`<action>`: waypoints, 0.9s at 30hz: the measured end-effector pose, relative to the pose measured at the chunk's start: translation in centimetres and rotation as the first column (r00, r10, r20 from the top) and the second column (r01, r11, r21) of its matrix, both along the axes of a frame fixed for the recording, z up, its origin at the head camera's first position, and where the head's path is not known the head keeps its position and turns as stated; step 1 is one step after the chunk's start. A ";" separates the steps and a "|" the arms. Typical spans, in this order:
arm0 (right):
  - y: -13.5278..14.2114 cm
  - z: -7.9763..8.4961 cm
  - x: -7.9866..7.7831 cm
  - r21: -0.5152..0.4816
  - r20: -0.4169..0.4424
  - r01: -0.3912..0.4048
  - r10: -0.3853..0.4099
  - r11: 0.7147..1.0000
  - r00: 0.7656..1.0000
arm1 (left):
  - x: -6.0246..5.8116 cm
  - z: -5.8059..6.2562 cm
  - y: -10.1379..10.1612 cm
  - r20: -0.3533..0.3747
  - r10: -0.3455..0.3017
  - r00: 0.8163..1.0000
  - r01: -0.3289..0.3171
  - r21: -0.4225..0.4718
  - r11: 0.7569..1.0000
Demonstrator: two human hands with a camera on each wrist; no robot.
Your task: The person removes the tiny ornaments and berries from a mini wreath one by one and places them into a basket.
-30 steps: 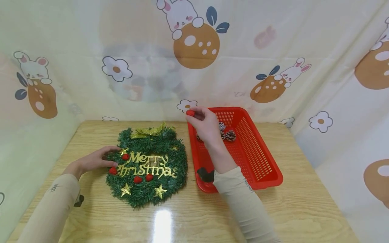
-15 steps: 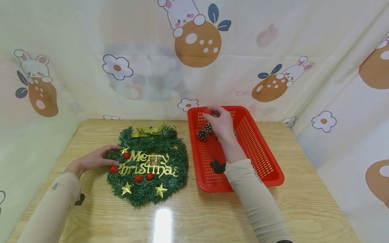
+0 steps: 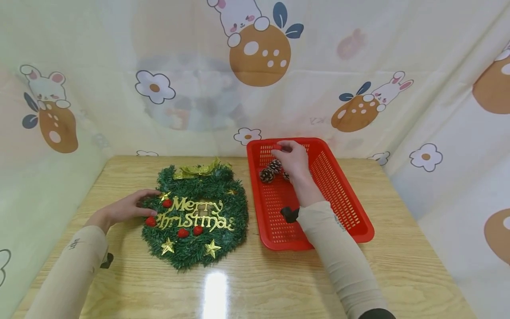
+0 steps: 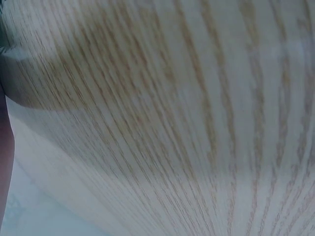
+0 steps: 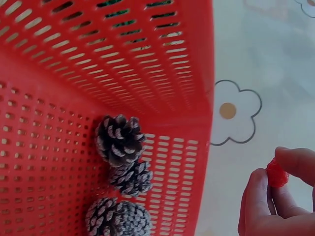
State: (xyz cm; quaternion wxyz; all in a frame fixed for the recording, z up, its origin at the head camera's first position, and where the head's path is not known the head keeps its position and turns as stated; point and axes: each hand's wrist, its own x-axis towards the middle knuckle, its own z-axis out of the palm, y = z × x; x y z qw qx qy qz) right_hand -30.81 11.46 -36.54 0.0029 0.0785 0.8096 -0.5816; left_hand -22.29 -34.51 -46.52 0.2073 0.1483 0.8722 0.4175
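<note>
A green tinsel wreath (image 3: 199, 188) lies on the table, with gold "Merry Christmas" lettering (image 3: 195, 215), gold stars (image 3: 212, 248) and several red berries (image 3: 183, 233). My left hand (image 3: 125, 208) rests at the wreath's left edge, fingers and thumb extended toward it with a gap between. Over the back of the red basket (image 3: 260, 221), my right hand (image 3: 296, 161) pinches a small bumpy red berry (image 5: 277, 173) between thumb and fingers. Several pinecones (image 5: 119, 140) sit on the basket floor near its back wall. In the left wrist view, mostly bare table shows.
The basket stands to the right of the wreath, its slotted walls rising around the pinecones. A gold bow (image 3: 199, 172) tops the wreath. Behind the wooden table (image 3: 159, 292) hangs a printed curtain (image 3: 191, 44) with rabbits and flowers.
My right hand, holding the red berry, has moved right from the basket's left rim to over the basket, uncovering pinecones on the left. My left hand has stayed at the wreath.
</note>
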 end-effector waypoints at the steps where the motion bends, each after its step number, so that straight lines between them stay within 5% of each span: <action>1: 0.1 -0.1 -0.1 0.000 0.004 0.003 -0.003 1.000 1.000 | 0.0 0.0 0.0 0.001 0.000 1.000 0.000 0.003 1.000; 27: 0.1 -3.9 -2.4 0.094 0.113 0.032 -0.043 0.995 0.993 | -0.1 0.0 0.2 0.000 0.004 1.000 -0.004 -0.010 1.000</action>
